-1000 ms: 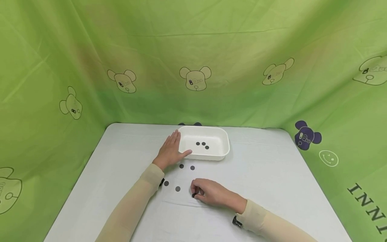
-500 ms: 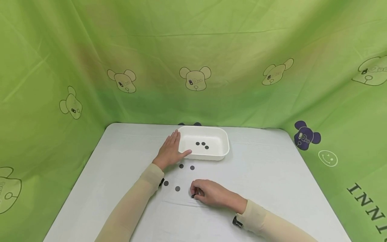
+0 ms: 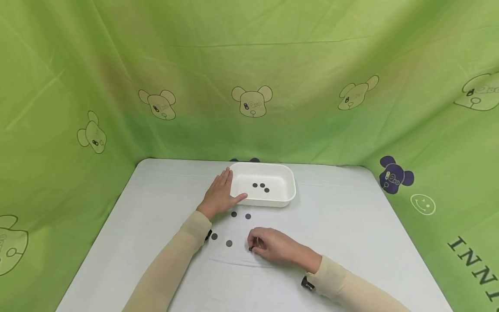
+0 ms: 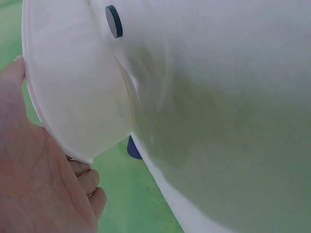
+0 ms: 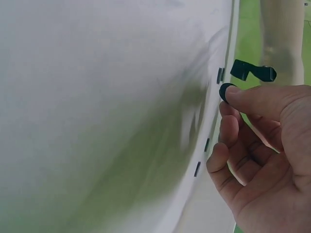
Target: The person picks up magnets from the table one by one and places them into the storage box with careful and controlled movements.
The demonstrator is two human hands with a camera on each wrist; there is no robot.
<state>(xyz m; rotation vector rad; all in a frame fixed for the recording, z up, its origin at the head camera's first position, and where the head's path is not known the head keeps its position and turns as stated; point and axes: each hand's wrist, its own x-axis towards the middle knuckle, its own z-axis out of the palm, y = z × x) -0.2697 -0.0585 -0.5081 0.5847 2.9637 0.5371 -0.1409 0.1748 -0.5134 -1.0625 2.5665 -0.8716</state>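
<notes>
My right hand (image 3: 274, 246) pinches a small black disc (image 5: 224, 91) between thumb and fingertips, just over the white tabletop; its kind is unclear. The other fingers of that hand curl loosely. Against the left end of a white rectangular tray (image 3: 269, 203) lies my left hand (image 3: 217, 197), fingers stretched along the side and thumb at the near rim. Inside the tray are three black discs, one of them nearest its front right (image 3: 267, 190). Several more discs lie flat on the table between the hands, including a disc (image 3: 229, 243) left of my right hand.
The white-covered table (image 3: 335, 225) reaches back to a green curtain (image 3: 249, 52) printed with bear heads, which also hangs at both sides. A black strap piece (image 3: 307, 284) sits at the right wrist. The left forearm (image 3: 167, 264) crosses the table's left half.
My right hand has shifted slightly up and to the right with the pinched disc. The left hand, the tray and the other discs stay in place.
</notes>
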